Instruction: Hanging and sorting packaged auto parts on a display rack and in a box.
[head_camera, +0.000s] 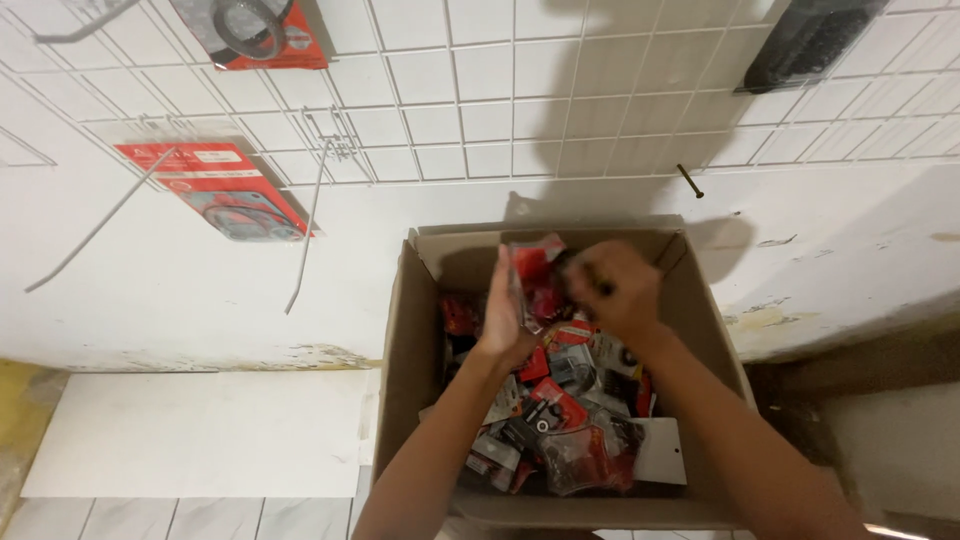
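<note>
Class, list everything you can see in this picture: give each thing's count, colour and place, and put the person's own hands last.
cardboard box: one, brown, open, on the floor by the wall
small packets: many, red and clear, piled in the box
wire grid panel: one, white, on the wall
hanging packets: two, red, on the grid at left
dark packet: one, black, grid upper right
left hand: one, against a raised packet
right hand: one, gripping that packet

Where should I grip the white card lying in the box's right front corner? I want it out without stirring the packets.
Probably pinch the white card by its bare right edge, coming from above beside the cardboard box wall; its left side lies against the heaped red packets.
</note>
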